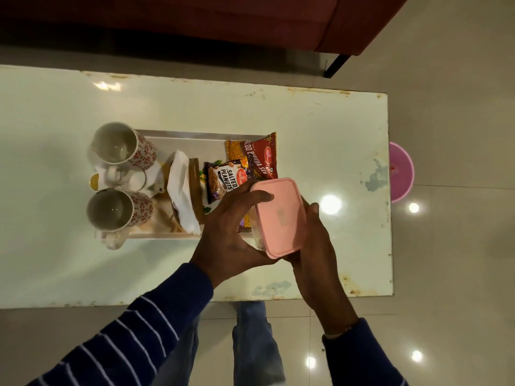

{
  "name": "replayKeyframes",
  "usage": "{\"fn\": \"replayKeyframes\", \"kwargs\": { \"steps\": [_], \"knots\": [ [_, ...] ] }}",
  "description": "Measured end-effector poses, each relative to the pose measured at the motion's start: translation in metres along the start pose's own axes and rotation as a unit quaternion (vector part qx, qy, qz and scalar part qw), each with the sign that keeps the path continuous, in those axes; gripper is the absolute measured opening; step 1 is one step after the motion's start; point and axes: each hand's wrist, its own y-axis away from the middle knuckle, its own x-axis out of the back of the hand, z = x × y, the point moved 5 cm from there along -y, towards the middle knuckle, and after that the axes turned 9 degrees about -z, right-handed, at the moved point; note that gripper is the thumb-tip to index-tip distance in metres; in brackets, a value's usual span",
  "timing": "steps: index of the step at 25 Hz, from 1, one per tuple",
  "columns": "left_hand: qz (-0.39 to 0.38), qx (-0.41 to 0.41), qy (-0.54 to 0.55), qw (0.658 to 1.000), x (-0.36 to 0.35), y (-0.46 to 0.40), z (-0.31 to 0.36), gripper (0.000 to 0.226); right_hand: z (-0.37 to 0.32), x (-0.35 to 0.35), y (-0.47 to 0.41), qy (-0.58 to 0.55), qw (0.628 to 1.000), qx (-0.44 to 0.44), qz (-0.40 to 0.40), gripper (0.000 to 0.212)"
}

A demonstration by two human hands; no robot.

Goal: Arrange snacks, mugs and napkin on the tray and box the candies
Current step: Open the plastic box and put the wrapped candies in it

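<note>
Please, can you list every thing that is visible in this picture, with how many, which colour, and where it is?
table: one, pale glossy top, centre
tray: one, white, on the table
mugs: two, white with red flower pattern, left end of the tray
napkin: one, white, middle of the tray
salted peanuts packet: one, dark, right part of the tray
aloo bhujia sev packet: one, red, far right of the tray
lidded box: one, pink lid, held over the tray's right end
basin: one, pink, on the floor past the table
sofa: one, dark red, top
left hand: on the box
right hand: on the box
</note>
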Motion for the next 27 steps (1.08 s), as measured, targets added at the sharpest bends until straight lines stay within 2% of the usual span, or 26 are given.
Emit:
{"fn": "replayKeyframes", "kwargs": {
  "steps": [2, 4, 7, 9, 11, 12, 13, 15, 17, 19, 21, 22, 25, 27],
  "knots": [
    [0.003, -0.002, 0.02, 1.0, -0.004, 0.0, -0.001, 0.092, 0.001, 0.0, 0.001, 0.004, 0.999, -0.009, 0.034, 0.029],
    [0.009, -0.004, 0.025, 1.0, -0.009, 0.002, 0.001, 0.09, -0.003, -0.002, 0.004, 0.037, 0.997, 0.037, 0.065, 0.029],
    [0.013, -0.017, 0.017, 1.0, -0.012, -0.001, 0.006, 0.088, -0.005, -0.001, 0.006, 0.021, 0.995, 0.082, 0.058, 0.027],
    [-0.03, -0.026, 0.038, 0.998, -0.016, -0.004, 0.008, 0.095, -0.001, 0.004, 0.007, -0.011, 0.996, 0.077, 0.05, 0.027],
    [-0.108, -0.028, 0.1, 0.989, -0.025, -0.008, 0.011, 0.104, -0.001, 0.01, 0.009, -0.014, 0.995, 0.085, 0.057, 0.03],
    [-0.124, -0.009, 0.144, 0.982, -0.032, -0.01, 0.014, 0.101, -0.001, 0.013, 0.009, -0.012, 0.994, 0.095, 0.061, 0.03],
    [-0.112, 0.027, 0.188, 0.975, -0.037, -0.012, 0.017, 0.091, -0.002, 0.015, 0.008, -0.018, 0.993, 0.096, 0.064, 0.029],
    [-0.038, 0.11, 0.233, 0.965, -0.045, -0.016, 0.019, 0.065, 0.004, 0.019, 0.004, -0.042, 0.996, 0.05, 0.062, 0.028],
    [-0.005, 0.167, 0.225, 0.96, -0.056, -0.014, 0.014, 0.056, 0.005, 0.029, -0.001, -0.033, 0.998, 0.002, 0.056, 0.029],
    [-0.017, 0.18, 0.198, 0.963, -0.064, -0.01, 0.012, 0.054, -0.004, 0.037, -0.005, 0.006, 0.999, -0.008, 0.039, 0.032],
    [-0.014, 0.177, 0.19, 0.966, -0.069, -0.011, 0.014, 0.048, -0.011, 0.042, -0.008, 0.04, 0.999, -0.003, 0.033, 0.058],
    [-0.003, 0.172, 0.188, 0.967, -0.071, -0.012, 0.016, 0.045, -0.011, 0.045, -0.01, 0.056, 0.998, 0.009, 0.037, 0.06],
    [0.025, 0.155, 0.168, 0.973, -0.078, -0.015, 0.023, 0.036, -0.011, 0.051, -0.01, 0.127, 0.988, 0.066, 0.06, 0.048],
    [0.036, 0.158, 0.16, 0.974, -0.085, -0.012, 0.023, 0.034, -0.012, 0.061, -0.01, 0.144, 0.985, 0.062, 0.075, 0.048]
  ]
}}
